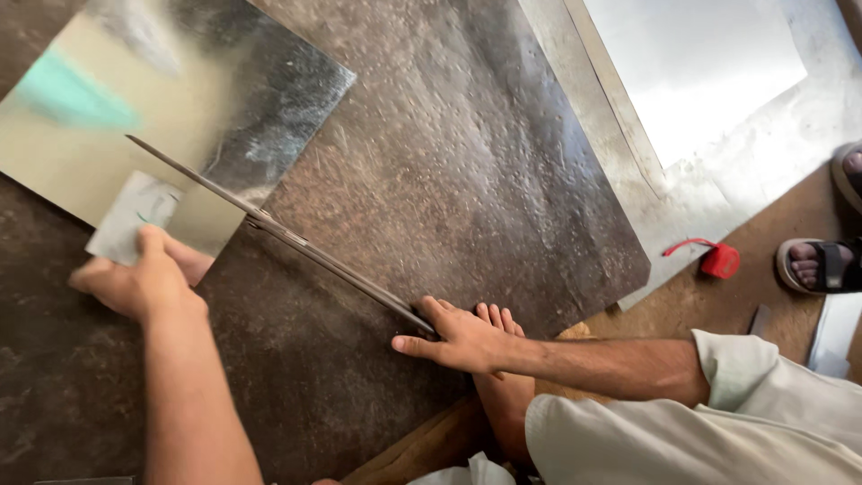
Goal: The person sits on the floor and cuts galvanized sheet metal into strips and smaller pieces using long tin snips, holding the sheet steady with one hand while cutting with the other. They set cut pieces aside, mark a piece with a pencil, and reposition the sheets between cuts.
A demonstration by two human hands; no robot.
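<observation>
My left hand [135, 280] grips the near corner flap [135, 214] of a shiny metal sheet [189, 85] that lies at the upper left. Long metal shears [296, 241] run diagonally from the sheet down toward the middle. Their blades reach into the sheet's near edge, and the upper blade tip stands over the sheet. My right hand [460, 341] holds the handle end of the shears low against the dark surface. My bare foot [503, 395] rests just under that hand.
A large dark, scratched plate [467, 162] covers the floor under the work. A bright metal sheet [709, 72] lies at the upper right. A small red tool [718, 260] sits on the brown floor. Another person's sandalled feet [822, 265] stand at the right edge.
</observation>
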